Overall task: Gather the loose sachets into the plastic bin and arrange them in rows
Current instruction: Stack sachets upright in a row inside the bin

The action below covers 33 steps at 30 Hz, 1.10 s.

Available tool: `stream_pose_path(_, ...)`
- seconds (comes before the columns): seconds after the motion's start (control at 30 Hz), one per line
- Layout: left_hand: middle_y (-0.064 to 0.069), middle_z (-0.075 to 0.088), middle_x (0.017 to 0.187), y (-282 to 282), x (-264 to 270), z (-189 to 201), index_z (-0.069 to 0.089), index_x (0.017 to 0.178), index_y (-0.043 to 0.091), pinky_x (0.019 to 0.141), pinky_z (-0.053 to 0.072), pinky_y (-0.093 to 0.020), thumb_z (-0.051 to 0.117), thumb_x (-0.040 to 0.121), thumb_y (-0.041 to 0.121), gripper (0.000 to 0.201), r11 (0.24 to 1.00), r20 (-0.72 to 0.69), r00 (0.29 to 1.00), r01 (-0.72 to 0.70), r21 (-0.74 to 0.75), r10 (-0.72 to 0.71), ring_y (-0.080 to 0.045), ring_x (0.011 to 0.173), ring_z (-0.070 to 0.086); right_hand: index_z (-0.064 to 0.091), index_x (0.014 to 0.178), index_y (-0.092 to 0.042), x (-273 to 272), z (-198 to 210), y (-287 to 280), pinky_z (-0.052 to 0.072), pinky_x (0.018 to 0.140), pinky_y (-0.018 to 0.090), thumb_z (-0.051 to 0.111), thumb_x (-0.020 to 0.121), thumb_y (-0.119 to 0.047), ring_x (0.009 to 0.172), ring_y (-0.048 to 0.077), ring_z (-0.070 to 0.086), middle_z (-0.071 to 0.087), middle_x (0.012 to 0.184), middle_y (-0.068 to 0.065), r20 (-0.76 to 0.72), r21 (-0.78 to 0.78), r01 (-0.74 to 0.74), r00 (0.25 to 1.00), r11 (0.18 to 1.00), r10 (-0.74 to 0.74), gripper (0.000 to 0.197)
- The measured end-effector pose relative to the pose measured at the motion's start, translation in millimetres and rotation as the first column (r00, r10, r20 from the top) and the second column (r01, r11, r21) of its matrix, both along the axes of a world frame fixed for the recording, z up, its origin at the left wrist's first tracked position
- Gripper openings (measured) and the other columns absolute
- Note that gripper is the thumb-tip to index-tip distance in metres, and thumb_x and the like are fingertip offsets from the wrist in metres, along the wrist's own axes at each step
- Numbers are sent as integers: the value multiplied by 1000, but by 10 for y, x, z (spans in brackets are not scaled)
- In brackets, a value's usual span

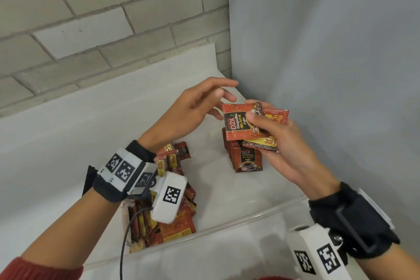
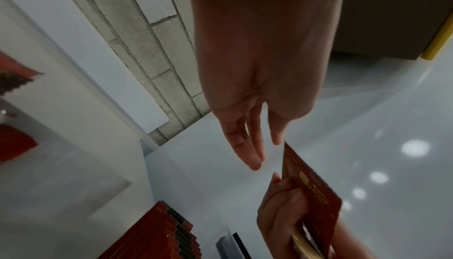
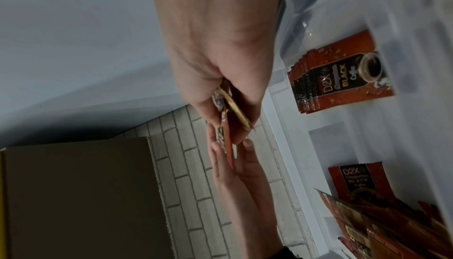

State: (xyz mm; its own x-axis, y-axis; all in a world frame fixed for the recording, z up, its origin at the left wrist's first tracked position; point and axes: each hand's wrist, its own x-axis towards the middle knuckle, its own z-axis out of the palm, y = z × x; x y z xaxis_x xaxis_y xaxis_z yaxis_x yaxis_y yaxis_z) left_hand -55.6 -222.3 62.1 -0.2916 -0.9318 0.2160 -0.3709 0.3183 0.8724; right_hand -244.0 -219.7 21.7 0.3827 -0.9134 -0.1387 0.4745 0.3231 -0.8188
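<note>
Beside a grey brick wall (image 1: 91,18), the right hand (image 1: 279,143) pinches several coffee sachets (image 1: 238,123) over the plastic bin (image 1: 227,223), while the left hand (image 1: 193,107), fingers relaxed and apart, nears them.

Brick wall (image 1: 91,18): pale grey blocks, light mortar, running bond. Plain grey-blue wall (image 1: 329,52): adjoins the brick wall at a corner, on its right. Brown cardboard box (image 3: 78,195): stands against the brick wall; yellow edge (image 2: 438,42). Glossy white surface (image 2: 367,127): below the brick wall, carries round light reflections.
</note>
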Motion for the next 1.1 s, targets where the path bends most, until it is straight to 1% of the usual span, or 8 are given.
stream_pose_path(0.1,-6,66,105,59,-55,60,46,128,20,77,55,-26,48,91,28,38,996,-40,999,-3,85,6,-15,93,66,64,109,-17,-1,-6,-9,57,73,27,65,80,-8,86,19,70,73,94,6,-1,-13,12,1000,1000,-12,31)
stream_pose_path(0.3,-4,65,110,91,-48,101,57,123,15,82,56,-32,69,82,6,44,984,17,994,107,146,-110,-23,98,65,62,108,-18,11,-21,-4,56,70,30,61,81,1,84,19,71,74,96,5,9,-35,-4,1000,999,4,34)
stream_pose_path(0.4,-7,69,108,90,-28,110,67,112,7,86,54,-28,68,83,3,29,985,64,993,94,145,-104,-19,99,66,62,108,-20,15,-13,-2,55,75,31,66,77,-11,91,19,70,73,101,4,36,-35,-6,999,999,7,33)
stream_pose_path(0.5,-8,68,103,61,10,97,71,110,10,88,53,-37,69,83,6,27,978,166,971,147,150,-171,-22,96,65,62,91,-20,19,31,-4,52,68,23,67,72,-26,74,11,63,63,80,-1,111,-21,150,983,989,-146,20)
stream_pose_path(0.6,-6,67,101,35,-25,15,71,112,14,87,50,-40,69,85,11,27,946,331,887,284,157,-321,-22,93,63,60,85,-23,7,23,-28,46,70,22,68,77,-30,68,9,53,54,72,-5,103,-14,341,936,940,-338,13)
stream_pose_path(0.73,5,58,88,-50,-151,-166,72,112,15,73,39,-7,68,86,9,26,911,527,754,398,109,-392,0,80,56,58,92,-22,-10,4,-48,46,73,23,61,91,-32,66,8,55,53,75,-5,86,4,407,910,914,-405,10)
stream_pose_path(0.83,19,40,80,-127,-249,-280,72,111,14,70,28,1,64,87,5,27,895,638,664,436,91,-389,14,78,46,56,95,-21,-7,13,-42,45,74,24,60,91,-33,65,7,56,53,75,-5,84,1,410,909,912,-408,13)
stream_pose_path(1.1,-7,49,85,-137,-407,-504,74,110,19,62,27,-18,63,88,6,28,847,785,529,532,-12,-321,-15,77,42,55,95,-19,2,52,-23,43,79,27,59,89,-36,65,7,55,53,77,-3,91,26,400,912,916,-401,18)
